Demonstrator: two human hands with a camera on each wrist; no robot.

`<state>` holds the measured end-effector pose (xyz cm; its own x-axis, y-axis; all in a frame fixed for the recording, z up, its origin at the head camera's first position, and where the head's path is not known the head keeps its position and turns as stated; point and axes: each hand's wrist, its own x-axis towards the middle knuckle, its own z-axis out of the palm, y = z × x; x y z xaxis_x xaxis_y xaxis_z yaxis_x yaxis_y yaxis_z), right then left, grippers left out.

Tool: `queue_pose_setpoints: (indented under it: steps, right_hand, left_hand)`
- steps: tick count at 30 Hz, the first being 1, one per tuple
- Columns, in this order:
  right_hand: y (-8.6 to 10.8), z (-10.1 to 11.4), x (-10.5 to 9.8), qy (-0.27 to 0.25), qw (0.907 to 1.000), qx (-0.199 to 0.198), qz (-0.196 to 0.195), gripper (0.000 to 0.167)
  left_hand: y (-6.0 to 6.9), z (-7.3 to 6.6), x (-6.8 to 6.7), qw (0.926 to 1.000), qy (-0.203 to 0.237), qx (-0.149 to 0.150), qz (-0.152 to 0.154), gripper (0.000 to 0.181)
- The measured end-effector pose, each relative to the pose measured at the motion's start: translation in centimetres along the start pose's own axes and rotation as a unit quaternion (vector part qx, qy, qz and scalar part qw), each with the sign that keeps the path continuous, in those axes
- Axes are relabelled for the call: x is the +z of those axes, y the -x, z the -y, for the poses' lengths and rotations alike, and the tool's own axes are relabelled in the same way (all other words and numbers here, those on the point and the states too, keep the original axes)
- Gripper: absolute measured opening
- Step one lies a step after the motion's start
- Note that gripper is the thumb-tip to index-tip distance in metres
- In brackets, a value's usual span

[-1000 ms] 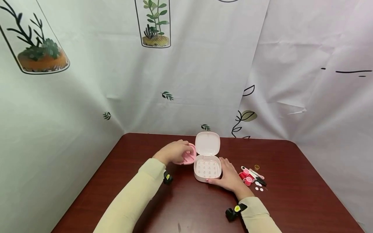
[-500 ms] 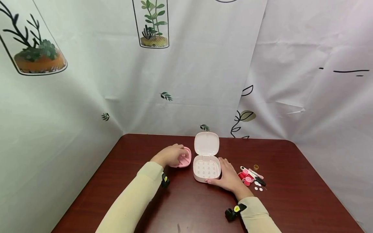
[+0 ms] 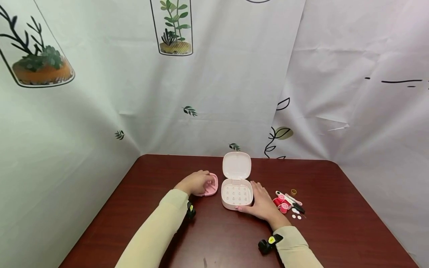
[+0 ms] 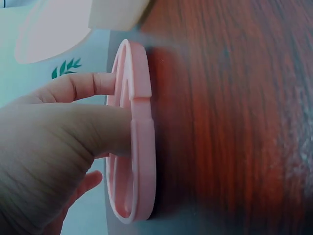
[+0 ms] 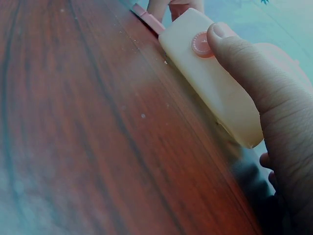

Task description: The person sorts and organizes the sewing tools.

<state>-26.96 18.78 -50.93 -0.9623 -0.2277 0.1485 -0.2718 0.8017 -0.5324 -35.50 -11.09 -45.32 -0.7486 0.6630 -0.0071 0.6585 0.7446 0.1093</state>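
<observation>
My left hand (image 3: 194, 183) pinches a shallow pink tray (image 3: 212, 190) with raised dividers, left of the box. In the left wrist view the thumb and fingers reach inside the tray's rim (image 4: 143, 161), so their tips are partly hidden. The tray lies on or just above the tabletop; I cannot tell which. A pale pink box (image 3: 229, 206) stands with its lid (image 3: 236, 165) raised and rows of small pegs on its floor. My right hand (image 3: 265, 205) holds the box, fingers along its right side. Its thumb is at the front beside a round pink button (image 5: 201, 45).
Right of the box lie pink and red thread spools (image 3: 283, 208), a black-handled tool (image 3: 299, 208), white discs (image 3: 294, 216) and a gold ring (image 3: 293, 192). Some slim white and pink items overlap among them. The brown table (image 3: 335, 230) meets patterned cloth behind.
My left hand has carried the pink tray leftward and down, away from the box's left side. The right hand keeps its hold on the box. The head view has shifted slightly.
</observation>
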Motion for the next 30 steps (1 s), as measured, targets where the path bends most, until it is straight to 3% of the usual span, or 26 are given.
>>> queue_pose_setpoints:
  steps: [10,17,24,30]
  right_hand:
    - [0.1,0.0,0.1,-0.003,1.0000,-0.003,-0.001,0.129]
    - [0.1,0.0,0.0,-0.007,1.0000,-0.002,-0.005,0.130]
    - [0.0,0.0,-0.1,-0.006,1.0000,-0.002,-0.002,0.130]
    - [0.1,0.0,-0.1,-0.009,1.0000,0.003,0.003,0.129]
  left_hand:
    - [-0.4,0.4,0.1,0.9997,-0.019,-0.015,-0.003,0.035]
    - [-1.1,0.7,0.1,0.9997,-0.009,-0.010,-0.019,0.034]
    - [-1.5,1.3,-0.2,0.9988,0.012,-0.047,0.002,0.036]
    - [-1.6,2.1,-0.1,0.9994,0.012,-0.030,-0.016,0.037]
